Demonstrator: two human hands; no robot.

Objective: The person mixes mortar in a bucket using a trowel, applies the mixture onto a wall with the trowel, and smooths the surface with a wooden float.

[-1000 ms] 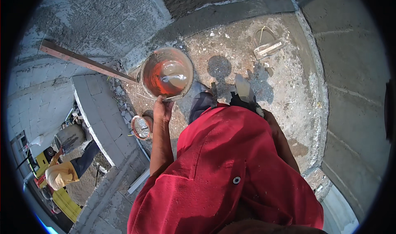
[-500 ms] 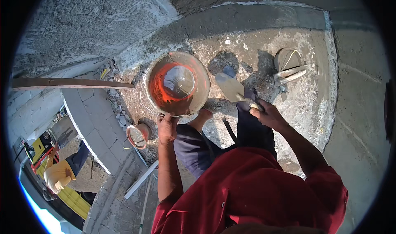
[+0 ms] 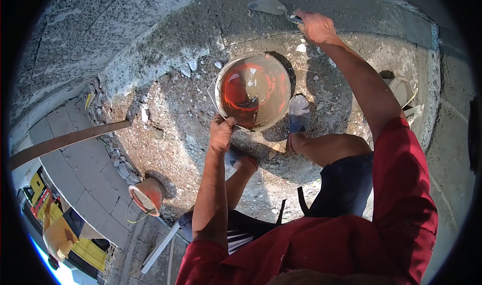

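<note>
My left hand (image 3: 221, 133) is closed on the near rim of a large bucket (image 3: 279, 91), its fingers over the edge. The bucket's inside is orange-red with grey smears, and some watery liquid lies in it. A thin wire handle hangs at its left side. Far out in front, my right hand (image 3: 318, 28) grips the handle of a trowel (image 3: 267, 6). Its pale blade points left, over or against the grey cement band beyond the bucket; whether it touches cannot be told.
Rubble and gravel (image 3: 165, 104) cover the ground. A small orange bucket (image 3: 148, 195) stands at left, and a wooden plank (image 3: 70, 142) juts in above it. Another container (image 3: 401, 90) sits at right. Another person (image 3: 60, 235) in yellow is at far left.
My right arm has stretched forward, carrying the trowel from near my knee to the cement band. The large bucket, still in my left hand, appears further right; my view has shifted.
</note>
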